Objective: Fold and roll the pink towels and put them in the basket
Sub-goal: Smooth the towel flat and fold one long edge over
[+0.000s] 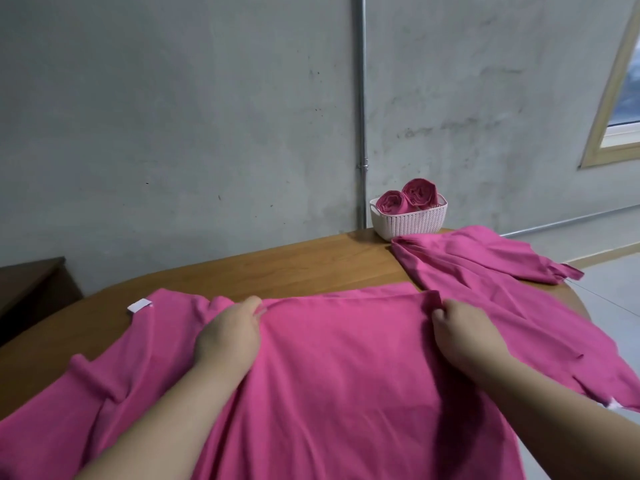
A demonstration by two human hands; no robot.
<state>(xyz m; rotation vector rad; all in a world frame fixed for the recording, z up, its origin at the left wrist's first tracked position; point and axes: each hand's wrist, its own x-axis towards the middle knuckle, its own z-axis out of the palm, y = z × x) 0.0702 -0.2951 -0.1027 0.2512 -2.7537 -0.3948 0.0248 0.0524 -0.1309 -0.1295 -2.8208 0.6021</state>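
Pinching the far hem of the spread pink towel [339, 368], the left hand [230, 329] and the right hand [464, 336] sit level with each other and well apart. Each has its fingers curled onto a small fold of the cloth. This towel lies on the wooden table [277, 265] under both forearms, smooth between the hands and rumpled out to the left of the left hand. A white label [140, 304] shows at its corner, just beyond and to the left of that hand. Beyond the right hand a second pink towel [478, 258] lies loosely creased, its near edge meeting the first. Farther on, past that towel, a white basket [408, 223] stands at the table's far edge and holds two rolled pink towels [389, 202] side by side. A metal pipe [361, 133] runs up the grey wall [173, 116] behind it.
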